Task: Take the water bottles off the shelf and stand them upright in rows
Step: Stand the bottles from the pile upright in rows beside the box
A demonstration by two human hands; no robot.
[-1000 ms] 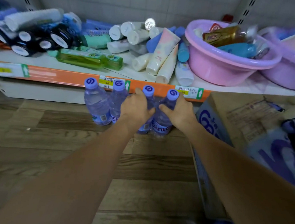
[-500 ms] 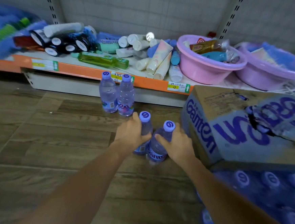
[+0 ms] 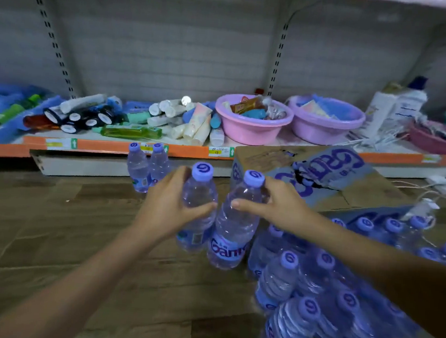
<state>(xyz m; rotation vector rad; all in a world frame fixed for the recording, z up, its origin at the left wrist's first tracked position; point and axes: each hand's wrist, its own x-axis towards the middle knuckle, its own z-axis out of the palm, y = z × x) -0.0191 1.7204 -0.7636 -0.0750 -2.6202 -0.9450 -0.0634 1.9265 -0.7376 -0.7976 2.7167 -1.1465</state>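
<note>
**Two bottles pulled back from the shelf edge toward the floor rows**

Wood-plank floor (image 3: pixel 51 235) below a low orange-edged shelf (image 3: pixel 98 145) cluttered with tubes and two pink basins (image 3: pixel 251 128). Compared with a second ago, both held bottles have come away from the shelf front, where they stood with the other pair, and now sit nearer the camera, at centre frame. Left hand (image 3: pixel 170 207) grip wraps the left bottle (image 3: pixel 198 212) at its shoulder; right hand (image 3: pixel 275 202) grip wraps the right bottle (image 3: pixel 234 233) just under the cap. Both look roughly upright and lifted; base contact with the floor not clear. Two bottles (image 3: pixel 147 168) remain standing at 12 o'clock under the shelf lip. Upright bottle rows (image 3: pixel 314 282) now in view at 4 o'clock, beside a torn carton (image 3: pixel 309 173) at 2 o'clock. Judgement: carry phase, next is setting this pair down against the rows; two more left to fetch.
</note>
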